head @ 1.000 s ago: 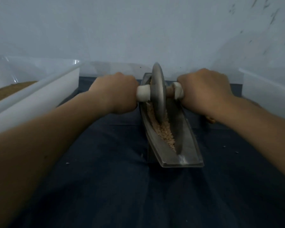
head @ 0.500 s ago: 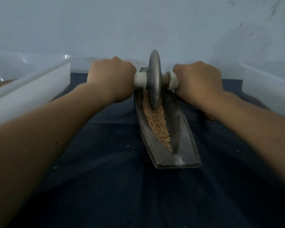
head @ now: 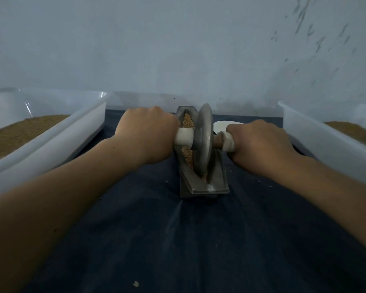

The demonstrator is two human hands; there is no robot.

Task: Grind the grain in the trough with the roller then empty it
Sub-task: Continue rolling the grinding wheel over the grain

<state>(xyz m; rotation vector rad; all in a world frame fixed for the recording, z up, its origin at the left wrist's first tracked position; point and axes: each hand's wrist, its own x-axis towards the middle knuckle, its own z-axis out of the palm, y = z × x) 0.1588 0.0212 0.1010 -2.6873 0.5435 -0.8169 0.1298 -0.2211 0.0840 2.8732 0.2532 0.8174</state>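
A narrow boat-shaped metal trough (head: 218, 183) lies lengthwise on a dark blue cloth (head: 178, 240), with tan grain (head: 187, 122) along its groove. A grey metal disc roller (head: 203, 142) stands upright in the groove near the trough's near end, on an axle with white handles. My left hand (head: 146, 134) grips the left handle (head: 183, 137). My right hand (head: 260, 142) grips the right handle (head: 228, 141). The disc hides much of the grain in the groove's near half.
A translucent white bin (head: 57, 142) holding brown meal stands at the left, and a similar bin (head: 325, 140) at the right. A white scoop-like object (head: 222, 124) lies behind my right hand. A pale wall rises behind. Loose crumbs dot the cloth.
The roller went to the trough's far end and has now come back toward me, close to the near end. Both hands kept their grip on the handles.
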